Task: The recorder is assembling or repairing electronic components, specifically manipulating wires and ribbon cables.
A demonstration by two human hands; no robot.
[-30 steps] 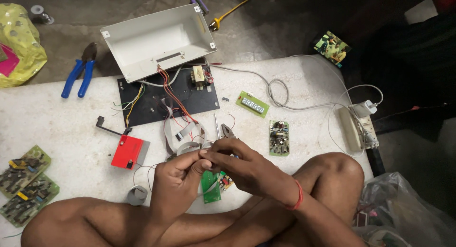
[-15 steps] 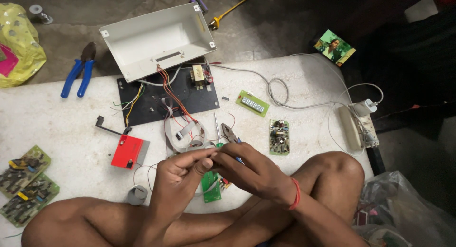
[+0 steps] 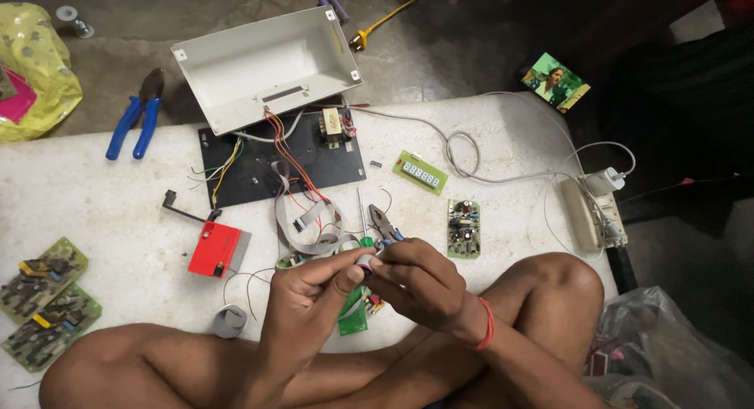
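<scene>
My left hand (image 3: 310,299) and my right hand (image 3: 420,287) meet over my crossed legs at the near edge of the white table (image 3: 102,212). Both pinch a small grey round part (image 3: 365,261) between their fingertips. What kind of part it is cannot be made out. A green circuit board (image 3: 353,316) with thin wires lies just under the hands. Small pliers (image 3: 385,220) and a thin screwdriver (image 3: 361,216) with a green handle rest just beyond my fingers, beside a looped grey ribbon cable (image 3: 308,220).
A black plate (image 3: 259,169) with wiring and a transformer lies behind, with an open white casing (image 3: 263,63) beyond it. Also around: a red box (image 3: 214,249), blue pliers (image 3: 133,118), a green display board (image 3: 420,172), a small circuit board (image 3: 463,227), a power strip (image 3: 593,212), boards (image 3: 43,299) at the left.
Both hands have stayed together on the small part, with the fingers shifting slightly around it. Nothing on the table has moved.
</scene>
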